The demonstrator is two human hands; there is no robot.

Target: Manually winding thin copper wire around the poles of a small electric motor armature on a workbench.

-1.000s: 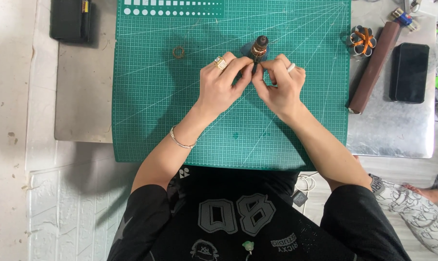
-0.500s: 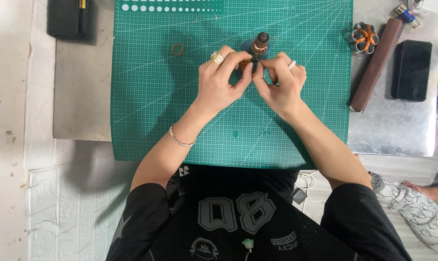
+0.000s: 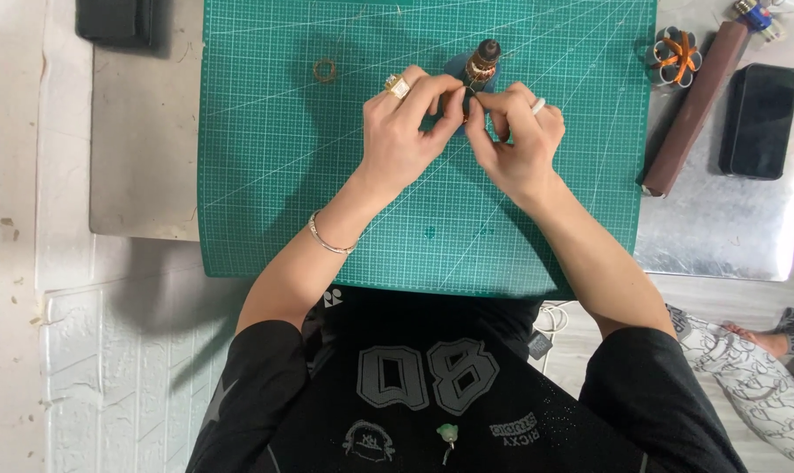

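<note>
Both my hands meet over the green cutting mat [image 3: 265, 175], near its far edge. My left hand [image 3: 405, 131] has thumb and fingers pinched together on a small brownish piece [image 3: 463, 102] at the base of the little spool-like part [image 3: 483, 63], a dark-capped, coppery, upright thing on the mat. My right hand [image 3: 515, 140] is curled too, fingertips pressed in against the same spot, so both hands are closed in a fine pinch. What exactly sits between the fingertips is too small to tell, maybe wire or a thin strip.

Step in hand, as I judge it: fine fiddling at the spool-like part, fitting or winding something onto its lower end. The next move would call for steady fingertips, small twists, and the part kept upright so it doesn't tip.

A small brass ring [image 3: 325, 71] lies apart to the left on the mat, untouched. Off the mat to the right: a brown roll [image 3: 693, 109], a black phone [image 3: 758, 121], and a round holder with orange bits [image 3: 674, 58].
</note>
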